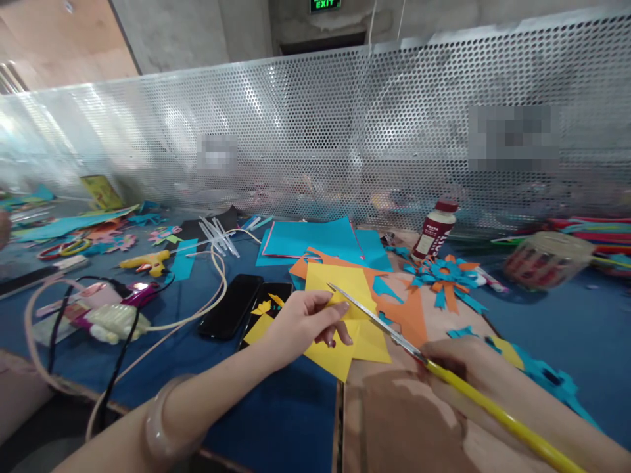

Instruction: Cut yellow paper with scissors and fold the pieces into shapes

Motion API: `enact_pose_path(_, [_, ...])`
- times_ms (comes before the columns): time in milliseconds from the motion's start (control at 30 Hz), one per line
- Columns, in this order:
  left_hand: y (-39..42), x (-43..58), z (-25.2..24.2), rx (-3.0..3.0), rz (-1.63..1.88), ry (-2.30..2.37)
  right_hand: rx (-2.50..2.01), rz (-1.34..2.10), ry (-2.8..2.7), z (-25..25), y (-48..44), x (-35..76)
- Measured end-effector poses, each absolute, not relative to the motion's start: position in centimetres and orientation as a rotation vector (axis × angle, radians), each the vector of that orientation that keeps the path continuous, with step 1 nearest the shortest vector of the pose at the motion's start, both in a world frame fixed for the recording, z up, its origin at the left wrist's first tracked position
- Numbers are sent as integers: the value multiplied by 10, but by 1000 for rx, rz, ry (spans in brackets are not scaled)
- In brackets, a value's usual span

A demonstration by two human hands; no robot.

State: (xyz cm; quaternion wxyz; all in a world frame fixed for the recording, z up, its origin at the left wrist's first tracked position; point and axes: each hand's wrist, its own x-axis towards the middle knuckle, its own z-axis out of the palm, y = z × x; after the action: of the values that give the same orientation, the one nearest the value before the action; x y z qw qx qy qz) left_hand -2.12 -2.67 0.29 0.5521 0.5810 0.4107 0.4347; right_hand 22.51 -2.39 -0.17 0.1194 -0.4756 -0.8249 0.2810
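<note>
My left hand (300,322) pinches a small folded piece of yellow paper (339,306) between thumb and fingers. Around it lie larger yellow paper sheets (345,274), partly covered by the hand. My right hand (461,368) is closed on a pair of scissors (382,323) with yellow handles. The metal blades look nearly together and point up and left, with the tip close to the pinched paper. Whether the blades touch it, I cannot tell. Orange paper (404,315) with cut-out holes shows behind the yellow sheets.
Blue sheets (310,238) lie behind, before a perforated metal screen (305,131). Two phones (231,305), a yellow glue gun (148,263) and cords sit left. To the right are a bottle (434,230), blue-orange paper flowers (448,272) and a jar (547,261).
</note>
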Motion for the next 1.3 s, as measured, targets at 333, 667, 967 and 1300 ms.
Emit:
enact_pose_path(333, [-27,-21,4,1362,1020,957,-1379,921,-2284,-1,-24,226])
enact_pose_path(667, [-27,-21,4,1367,1022,934,-1399,856,-2333,-3,-21,228])
enact_pose_path(967, [-26,-22,3,1384,1007,951,-1395,787,-2458,-4,-22,227])
enact_pose_path(1300, [-26,-23,3,1380,999,923,-1414,863,-2421,-2,-23,228])
